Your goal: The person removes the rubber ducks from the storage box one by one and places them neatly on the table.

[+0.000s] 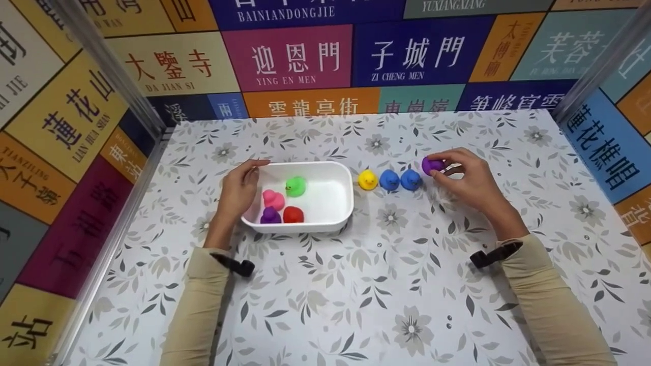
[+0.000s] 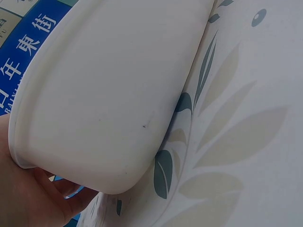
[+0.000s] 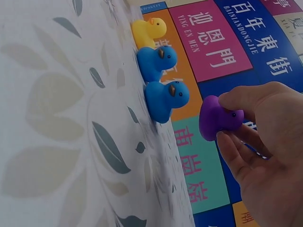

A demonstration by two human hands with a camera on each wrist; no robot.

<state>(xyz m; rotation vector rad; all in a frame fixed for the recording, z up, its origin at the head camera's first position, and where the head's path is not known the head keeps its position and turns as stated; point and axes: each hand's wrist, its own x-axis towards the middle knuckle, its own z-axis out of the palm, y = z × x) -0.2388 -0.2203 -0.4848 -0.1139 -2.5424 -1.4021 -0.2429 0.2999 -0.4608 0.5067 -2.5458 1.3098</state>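
Observation:
My right hand (image 1: 465,175) pinches a purple rubber duck (image 3: 215,118) between thumb and fingers, held up off the table in the right wrist view. Just left of it, two blue rubber ducks (image 1: 411,179) and a yellow rubber duck (image 1: 367,180) stand in a row on the table. At its left end, my left hand (image 1: 239,188) grips the rim of a white plastic tub (image 1: 351,195). Inside the tub lie a green duck (image 1: 295,186), a pink duck (image 1: 274,200), a second purple duck (image 1: 271,215) and a red duck (image 1: 293,214). In the left wrist view the tub's outer wall hides its contents.
A white cloth with grey flowers and leaves covers the table (image 1: 356,290). Panels with coloured blocks and large characters (image 1: 295,56) rise behind the table and along both sides. Each wrist carries a small black camera on a strap (image 1: 496,254).

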